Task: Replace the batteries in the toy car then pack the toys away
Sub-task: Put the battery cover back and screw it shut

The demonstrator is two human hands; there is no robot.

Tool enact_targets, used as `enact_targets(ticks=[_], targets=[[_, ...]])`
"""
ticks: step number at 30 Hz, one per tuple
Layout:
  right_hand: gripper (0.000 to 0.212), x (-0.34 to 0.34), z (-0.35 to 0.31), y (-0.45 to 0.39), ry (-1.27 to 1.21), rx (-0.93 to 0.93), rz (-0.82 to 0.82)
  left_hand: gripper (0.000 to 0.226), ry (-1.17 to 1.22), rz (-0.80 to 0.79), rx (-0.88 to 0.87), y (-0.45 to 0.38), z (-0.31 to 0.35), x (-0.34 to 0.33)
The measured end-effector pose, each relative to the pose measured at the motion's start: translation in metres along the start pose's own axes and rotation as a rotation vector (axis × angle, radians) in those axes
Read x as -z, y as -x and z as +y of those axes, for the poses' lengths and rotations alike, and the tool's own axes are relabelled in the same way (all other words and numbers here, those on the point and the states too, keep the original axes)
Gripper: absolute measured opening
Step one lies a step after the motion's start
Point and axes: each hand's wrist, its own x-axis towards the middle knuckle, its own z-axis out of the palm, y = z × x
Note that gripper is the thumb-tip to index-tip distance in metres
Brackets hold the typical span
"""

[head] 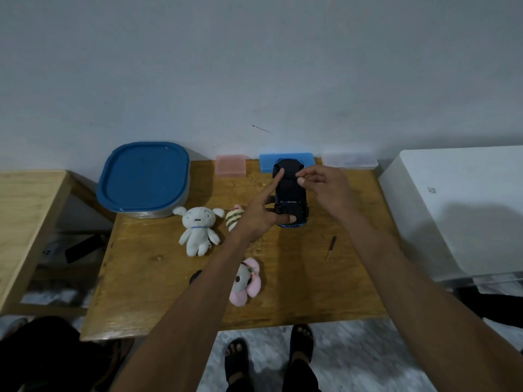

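The toy car [290, 190], black underneath with a blue rim, is held upside down above the wooden table [158, 278]. My left hand [261, 212] grips its near end, thumb over the edge and index finger stretched along the underside. My right hand [329, 190] hovers at the car's far right side with thumb and fingertips pinched together on the underside; what they pinch is too small to tell. A small screwdriver [331, 248] lies on the table to the right.
A white plush dog [198, 232], a striped plush [234, 218] and a pink plush [245, 281] lie on the table. A blue-lidded container [143, 178] stands back left. Pink [230, 165], blue [267, 162] and clear [351, 160] boxes line the wall. A white appliance [458, 210] stands right.
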Motion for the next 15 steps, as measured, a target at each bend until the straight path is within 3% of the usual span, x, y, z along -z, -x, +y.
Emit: enact_targets(ticks=[11, 15], targets=[[0.010, -0.004, 0.002, -0.001, 0.028, 0.012, -0.030, 0.112, 0.008, 0.009, 0.009, 0.001, -0.004, 0.001], [0.011, -0.011, 0.004, 0.002, 0.148, 0.063, 0.076, 0.112, -0.008, 0.038, -0.009, 0.001, -0.004, -0.004]])
